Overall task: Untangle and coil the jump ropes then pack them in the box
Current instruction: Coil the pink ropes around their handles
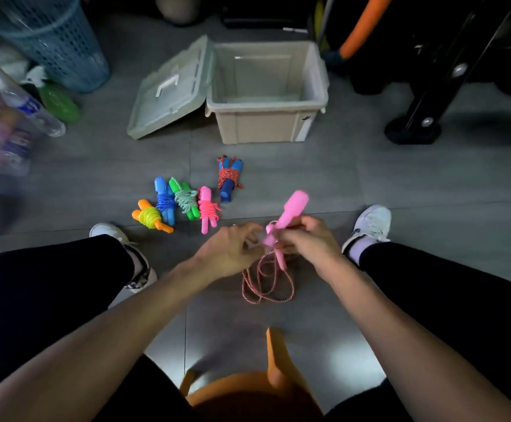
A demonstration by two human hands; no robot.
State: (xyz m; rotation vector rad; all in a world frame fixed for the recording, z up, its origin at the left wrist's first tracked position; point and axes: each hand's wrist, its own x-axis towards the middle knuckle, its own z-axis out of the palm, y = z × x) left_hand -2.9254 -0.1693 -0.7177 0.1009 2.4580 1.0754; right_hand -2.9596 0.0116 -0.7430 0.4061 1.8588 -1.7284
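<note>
A: Quick pass. Where's the rope?

B: Pink rope (268, 277), right between your hands. Your right hand (307, 239) is curled round the pink handles (290, 213); they stick up and away from you, tilted right. The cord hangs from that grip and loops loose on the floor (309, 178), toward you.

A: Left hand?

B: Your left hand (230, 249) pinches the cord just beside the handles, fingers nearly touching the right hand's. Exact finger hold is blurred.

A: So what does the next move hang on?

B: Handle axis. It runs from your hands out toward the box (268, 92). The slack lies the other way, below your hands. You'd likely keep the handles fixed in the right hand and wind with the left, which is the one on the cord.

A: Progress?

B: Five bundles already wrapped, lying on the floor left and ahead of your hands: orange (152, 217), blue (165, 201), green (185, 198), pink (208, 210), and blue handles with red cord (229, 178). The box is open straight ahead, well apart from your hands, with its lid (172, 88) leaning at its left. Nothing inside that I can see.

A: Risk?

B: The loose loops cross over each other, so you could get a snag as you wind.
</note>
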